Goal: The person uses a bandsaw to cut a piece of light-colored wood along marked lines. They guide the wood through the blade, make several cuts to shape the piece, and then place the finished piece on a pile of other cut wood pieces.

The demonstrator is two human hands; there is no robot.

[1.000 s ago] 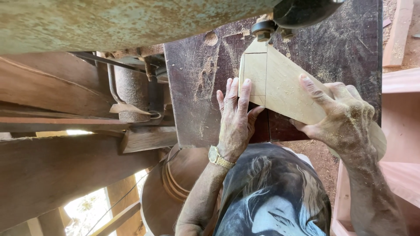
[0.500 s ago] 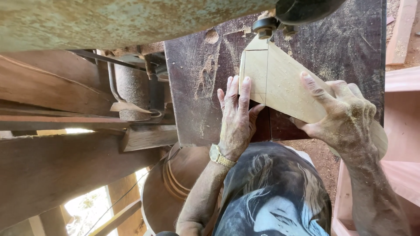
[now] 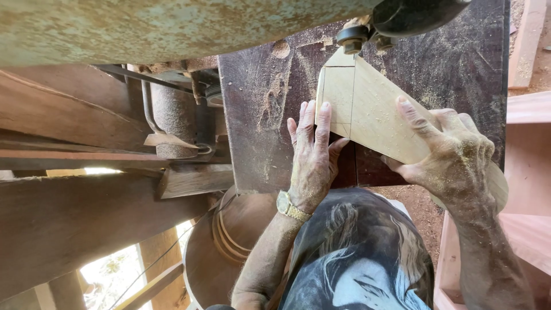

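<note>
A pale wooden board (image 3: pixel 373 109) with pencil lines lies on a dark, sawdust-covered saw table (image 3: pixel 258 115), its far end under the blade guide (image 3: pixel 353 37). My left hand (image 3: pixel 313 158), wearing a gold watch, lies flat with the fingers spread, fingertips pressing the board's left edge. My right hand (image 3: pixel 450 155), dusted with sawdust, grips the board's near right part from above.
A large weathered green machine housing (image 3: pixel 172 26) spans the top. Dark wooden beams (image 3: pixel 74 115) and a metal post (image 3: pixel 172 115) stand to the left. Reddish wooden panels (image 3: pixel 531 172) lie at the right. A round wooden wheel (image 3: pixel 218 252) sits below the table.
The board has slid a little further toward the blade guide, with both hands following it. Otherwise the scene is the same.
</note>
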